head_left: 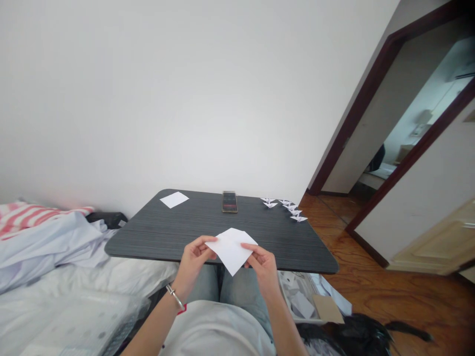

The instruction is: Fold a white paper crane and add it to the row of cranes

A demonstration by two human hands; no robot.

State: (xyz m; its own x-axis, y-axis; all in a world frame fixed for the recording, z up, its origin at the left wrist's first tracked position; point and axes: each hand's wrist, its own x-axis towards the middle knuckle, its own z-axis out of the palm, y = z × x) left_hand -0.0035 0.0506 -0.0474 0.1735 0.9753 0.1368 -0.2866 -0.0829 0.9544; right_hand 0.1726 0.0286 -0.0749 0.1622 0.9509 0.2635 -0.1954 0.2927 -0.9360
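Note:
A white sheet of paper (pixel 232 252), turned with one corner toward me, is held up over the near edge of the dark table. My left hand (pixel 196 254) pinches its left corner between thumb and fingers. On the other side, my right hand (pixel 261 259) grips the right corner the same way. The top edge looks uneven, as if folded or layered, but I cannot make out the creases. At the table's far right sit several folded paper cranes (pixel 293 210). Flat at the far left lies a stack or sheet of white paper (pixel 174 200).
A phone (pixel 229 202) rests at the back middle of the black table (pixel 156 232). Clothes (pixel 55 242) and bedding are on the left. Below the table's right side stand a box of papers (pixel 302 301) and a black plastic bag (pixel 356 336). A white wall (pixel 185 99) rises behind.

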